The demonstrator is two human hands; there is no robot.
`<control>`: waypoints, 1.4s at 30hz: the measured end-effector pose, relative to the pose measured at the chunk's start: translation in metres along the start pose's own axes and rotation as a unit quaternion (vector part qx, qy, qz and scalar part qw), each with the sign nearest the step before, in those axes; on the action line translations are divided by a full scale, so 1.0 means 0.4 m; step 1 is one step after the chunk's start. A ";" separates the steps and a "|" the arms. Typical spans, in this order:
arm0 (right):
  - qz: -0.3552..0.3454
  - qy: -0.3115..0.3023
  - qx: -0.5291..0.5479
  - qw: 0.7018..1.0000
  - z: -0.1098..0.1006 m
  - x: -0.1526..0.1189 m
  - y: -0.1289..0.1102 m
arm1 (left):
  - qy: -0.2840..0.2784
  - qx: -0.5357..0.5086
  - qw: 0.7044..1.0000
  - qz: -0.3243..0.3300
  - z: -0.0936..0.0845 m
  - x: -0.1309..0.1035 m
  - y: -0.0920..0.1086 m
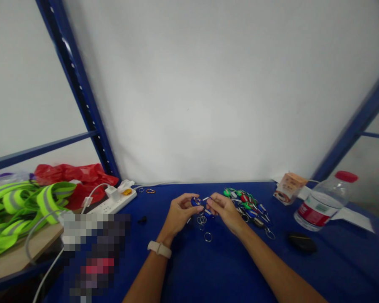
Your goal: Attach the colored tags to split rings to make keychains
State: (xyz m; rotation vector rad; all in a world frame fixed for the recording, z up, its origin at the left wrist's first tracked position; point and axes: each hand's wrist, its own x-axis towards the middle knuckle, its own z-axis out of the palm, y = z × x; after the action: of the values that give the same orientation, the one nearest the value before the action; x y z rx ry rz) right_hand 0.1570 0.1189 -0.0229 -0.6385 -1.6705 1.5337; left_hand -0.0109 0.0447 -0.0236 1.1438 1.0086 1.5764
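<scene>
Centrally, over a blue surface [196, 271] backed by a white wall [189, 92], the left hand [179, 211] pinches a blue piece [195, 201]; the right hand [225, 210] grips a small part [206, 198], indistinct.

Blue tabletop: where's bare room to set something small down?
Largest: the blue tabletop between left forearm and right forearm, nearer the camera than the loose silver metal ring. A smaller patch lies between the orange carabiner and the left hand. Crowded: beside the right hand, by the green, red and blue keychain pile, and around the clear plastic bottle.
</scene>
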 end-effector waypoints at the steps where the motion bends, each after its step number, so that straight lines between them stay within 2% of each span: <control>1: -0.006 0.001 -0.009 1.000 0.003 0.000 0.000 | 0.012 -0.006 1.000 0.001 0.000 0.002 -0.001; 6: -0.033 0.005 -0.043 0.999 -0.006 0.013 0.016 | 0.079 -0.033 0.996 0.011 0.005 0.011 0.002; 10: -0.042 0.074 -0.048 0.995 -0.054 0.024 0.016 | 0.190 -0.079 0.976 0.066 -0.022 0.017 0.004; 11: -0.042 0.070 -0.064 0.995 -0.067 0.024 0.012 | 0.204 -0.089 0.972 0.068 -0.030 0.018 0.003; 12: -0.037 0.043 -0.088 0.995 -0.077 0.022 0.007 | 0.204 -0.098 0.972 0.062 -0.038 0.019 0.001; 14: -0.010 -0.050 -0.134 0.990 -0.086 0.015 -0.003 | 0.190 -0.113 0.974 0.045 -0.046 0.020 -0.004; 17: 0.043 -0.176 -0.178 0.967 -0.074 0.000 -0.010 | 0.168 -0.131 0.976 0.032 -0.043 0.020 -0.009; 20: 0.053 -0.224 -0.226 0.947 -0.055 -0.010 -0.010 | 0.154 -0.134 0.979 0.020 -0.035 0.018 -0.008; 22: 0.033 -0.206 -0.268 0.941 -0.047 -0.013 -0.010 | 0.150 -0.135 0.979 0.014 -0.031 0.016 -0.005; 25: -0.024 -0.114 -0.314 0.942 -0.035 -0.015 -0.012 | 0.144 -0.125 0.982 0.010 -0.026 0.012 -0.002; 27: -0.058 -0.069 -0.309 0.947 -0.020 -0.018 -0.013 | 0.133 -0.114 0.984 0.009 -0.022 0.011 -0.003; 31: -0.115 -0.036 -0.266 0.957 0.022 -0.025 -0.009 | 0.108 -0.090 0.990 0.006 -0.014 0.011 -0.009; 35: -0.151 -0.002 -0.268 0.952 0.052 -0.028 0.000 | 0.080 -0.069 0.994 -0.001 -0.013 0.008 -0.017; 42: -0.191 0.044 -0.332 0.923 0.051 -0.026 0.010 | 0.045 -0.071 0.996 -0.025 -0.009 0.004 -0.027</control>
State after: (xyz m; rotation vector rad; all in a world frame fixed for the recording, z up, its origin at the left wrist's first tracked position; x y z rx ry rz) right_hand 0.1460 0.0993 -0.0287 -0.6518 -2.0986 0.6356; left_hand -0.0122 0.0486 -0.0342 0.9511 0.9587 1.6445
